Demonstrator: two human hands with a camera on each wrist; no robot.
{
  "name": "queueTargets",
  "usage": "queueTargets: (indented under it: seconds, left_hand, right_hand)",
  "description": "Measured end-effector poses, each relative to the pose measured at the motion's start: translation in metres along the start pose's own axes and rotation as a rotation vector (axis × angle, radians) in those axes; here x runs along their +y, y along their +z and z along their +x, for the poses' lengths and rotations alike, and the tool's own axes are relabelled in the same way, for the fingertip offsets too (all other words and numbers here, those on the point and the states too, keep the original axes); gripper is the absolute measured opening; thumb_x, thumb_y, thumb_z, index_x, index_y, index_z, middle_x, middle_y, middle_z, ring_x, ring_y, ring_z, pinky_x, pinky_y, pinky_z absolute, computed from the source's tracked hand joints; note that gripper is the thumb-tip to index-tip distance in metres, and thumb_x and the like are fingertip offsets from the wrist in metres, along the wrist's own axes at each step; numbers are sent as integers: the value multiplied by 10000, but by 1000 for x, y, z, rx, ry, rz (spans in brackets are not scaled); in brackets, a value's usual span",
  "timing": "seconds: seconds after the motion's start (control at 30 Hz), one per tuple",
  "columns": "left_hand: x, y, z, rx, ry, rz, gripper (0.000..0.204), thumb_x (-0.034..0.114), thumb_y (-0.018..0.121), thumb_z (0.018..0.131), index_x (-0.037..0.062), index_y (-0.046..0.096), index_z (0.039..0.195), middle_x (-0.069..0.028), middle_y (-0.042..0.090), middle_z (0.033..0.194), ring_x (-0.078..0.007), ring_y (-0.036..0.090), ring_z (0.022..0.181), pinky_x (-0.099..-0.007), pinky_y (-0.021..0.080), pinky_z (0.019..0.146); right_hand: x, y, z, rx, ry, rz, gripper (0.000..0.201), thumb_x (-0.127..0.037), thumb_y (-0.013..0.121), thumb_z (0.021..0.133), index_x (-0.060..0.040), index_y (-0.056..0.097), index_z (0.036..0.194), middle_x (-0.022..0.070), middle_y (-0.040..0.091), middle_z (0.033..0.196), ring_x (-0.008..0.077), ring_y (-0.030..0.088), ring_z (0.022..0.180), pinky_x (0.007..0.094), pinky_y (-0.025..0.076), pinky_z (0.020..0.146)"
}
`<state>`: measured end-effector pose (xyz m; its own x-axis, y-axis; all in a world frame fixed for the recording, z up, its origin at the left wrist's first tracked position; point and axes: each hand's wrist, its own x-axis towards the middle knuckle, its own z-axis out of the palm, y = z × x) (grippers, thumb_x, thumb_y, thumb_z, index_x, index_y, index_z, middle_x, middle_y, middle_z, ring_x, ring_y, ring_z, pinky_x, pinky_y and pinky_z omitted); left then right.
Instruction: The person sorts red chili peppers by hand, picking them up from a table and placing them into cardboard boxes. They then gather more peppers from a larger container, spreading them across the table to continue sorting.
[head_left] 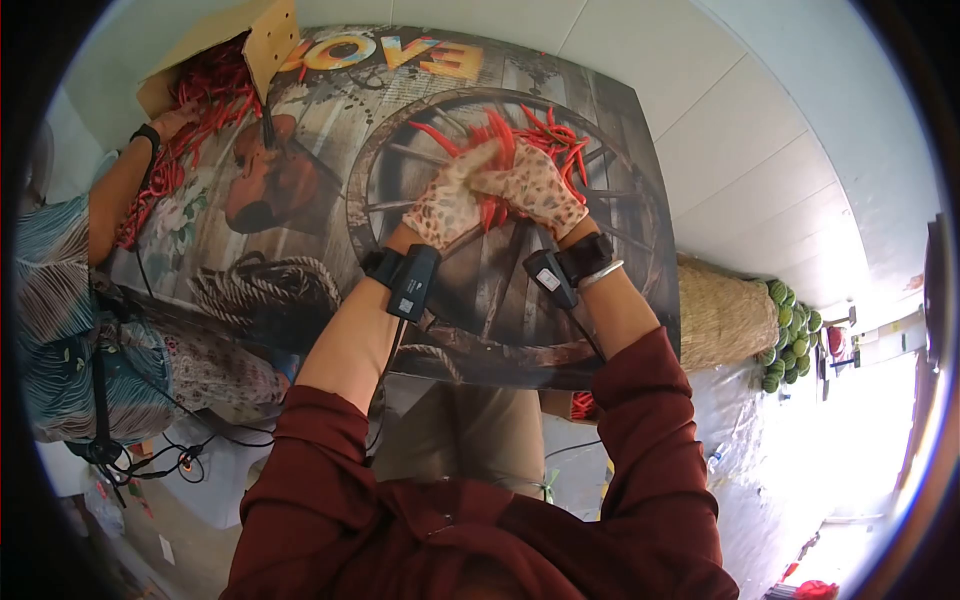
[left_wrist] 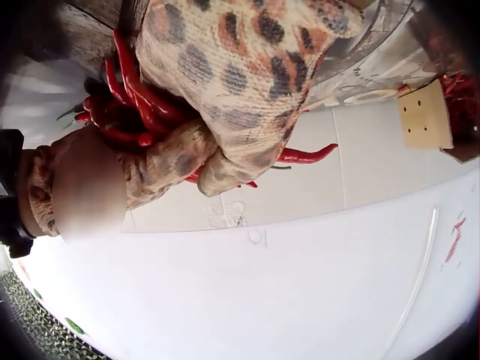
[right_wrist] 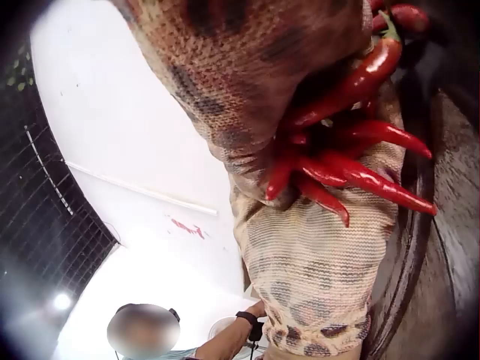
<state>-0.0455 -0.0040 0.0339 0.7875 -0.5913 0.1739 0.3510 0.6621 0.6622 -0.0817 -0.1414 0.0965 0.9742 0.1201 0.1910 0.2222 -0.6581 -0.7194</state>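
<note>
In spotted gloves (right_wrist: 307, 262), the left hand (head_left: 448, 207) and right hand (head_left: 537, 188) meet over the printed tabletop (head_left: 325, 170), both clamped on a bunch of red chilies (right_wrist: 360, 82) whose shiny tips poke out between them. More loose chilies (head_left: 572, 152) lie just beyond the right hand, on the printed wheel (head_left: 358, 170); at the far left corner, another person's hand (head_left: 176, 121) touches the chili heap (head_left: 212, 90) spilling from a cardboard box (head_left: 272, 50)
</note>
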Motion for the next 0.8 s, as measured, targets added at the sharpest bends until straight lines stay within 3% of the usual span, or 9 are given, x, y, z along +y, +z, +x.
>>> queueTargets:
  seconds: [0.07,0.17,0.27,0.47,0.53,0.57,0.67,0.73,0.8]
  left_hand:
    - [-1,-2,2,-56,90,198,347,175,464,935,19,498,1243,-88,515,1249,-177,552,1074,-322,461,937]
    - [0,4,6,117,-89,-69,361,196,443,945,27,483,1262,-83,516,1247,-171,535,1095,-316,436,962]
    - [-6,-2,10,24,175,201,411,225,451,941,36,434,1306,-88,478,1291,-174,483,1166,-316,414,982]
    - [21,34,-12,136,17,89,595,-50,551,812,16,328,1361,-117,369,1384,-213,381,1265,-322,365,1037]
    - [11,12,-10,-2,506,1165,674,-179,529,746,7,321,1360,-124,378,1376,-226,384,1261,-333,333,1063]
    - [6,4,-6,-6,506,1166,674,-179,529,746,7,321,1360,-124,378,1376,-226,384,1261,-333,333,1063]
    - [1,1,3,-90,412,968,565,-13,547,835,9,329,1356,-138,376,1381,-243,397,1253,-350,323,1065]
    - [12,26,4,142,-60,-318,405,259,512,907,20,501,1234,-147,527,1223,-257,514,1133,-367,387,1014]
    - [15,22,7,72,-108,-449,374,265,513,908,16,535,1186,-145,549,1190,-272,523,1117,-386,398,1005]
  right_hand:
    - [13,2,2,29,-23,-161,432,-233,755,727,-20,596,1068,70,640,948,155,595,890,295,483,763]
    - [7,3,-5,40,-166,-196,427,-242,749,725,-5,602,1047,93,640,985,169,601,926,297,481,779]
    - [-5,4,-9,67,126,126,482,-249,759,705,4,581,1075,102,639,1005,182,605,924,306,482,783]
    - [-1,8,-14,141,86,52,562,-239,757,683,5,536,1140,114,637,1012,192,607,924,309,480,802]
    - [-16,5,-19,153,117,52,564,-223,754,676,6,533,1142,117,637,1006,203,606,932,312,480,804]
    - [-18,4,-20,156,118,53,564,-223,754,676,6,533,1142,117,637,1006,203,606,932,312,480,804]
    - [-15,3,-21,149,180,110,738,-162,760,650,-6,420,1286,160,600,1129,252,576,1056,322,449,909]
    - [2,7,-16,227,85,402,678,-126,737,671,1,446,1270,138,588,1166,241,560,1093,299,444,922]
    - [27,1,-10,270,-15,503,606,-110,728,685,-25,492,1237,130,584,1177,234,555,1100,287,441,931]
